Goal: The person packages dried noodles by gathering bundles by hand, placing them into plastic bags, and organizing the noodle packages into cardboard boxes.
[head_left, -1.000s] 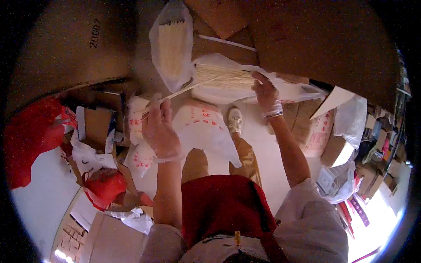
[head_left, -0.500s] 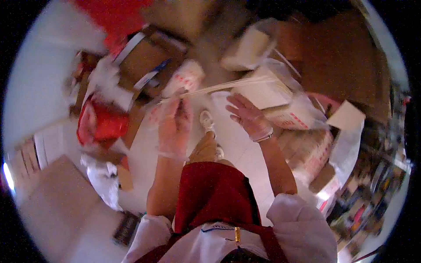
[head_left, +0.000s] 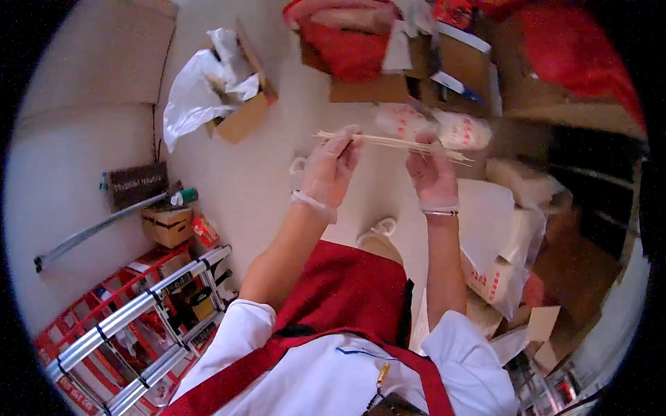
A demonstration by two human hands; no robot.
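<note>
A thin bundle of pale sticks [head_left: 388, 142] stretches nearly level across the view, between my two gloved hands. My left hand [head_left: 331, 166] is closed on the bundle near its left end. Toward the other end, my right hand [head_left: 433, 173] has its fingers closed round the sticks, whose loose tips fan out to the right. Both hands wear clear plastic gloves. Beyond the right hand, a white bag with red print [head_left: 463, 130] lies on the floor.
At the lower left stand a metal ladder [head_left: 125, 315] and a red rack [head_left: 76, 336]. An open carton [head_left: 243, 118] with white plastic lies at the upper left. A red bag [head_left: 354, 38] sits at the top. Packed bags [head_left: 494, 281] lie at the right.
The view has swung left, bringing the ladder and rack in. My right hand, open half a second ago, has closed on the sticks. The bundle is now away from the bags of sticks.
</note>
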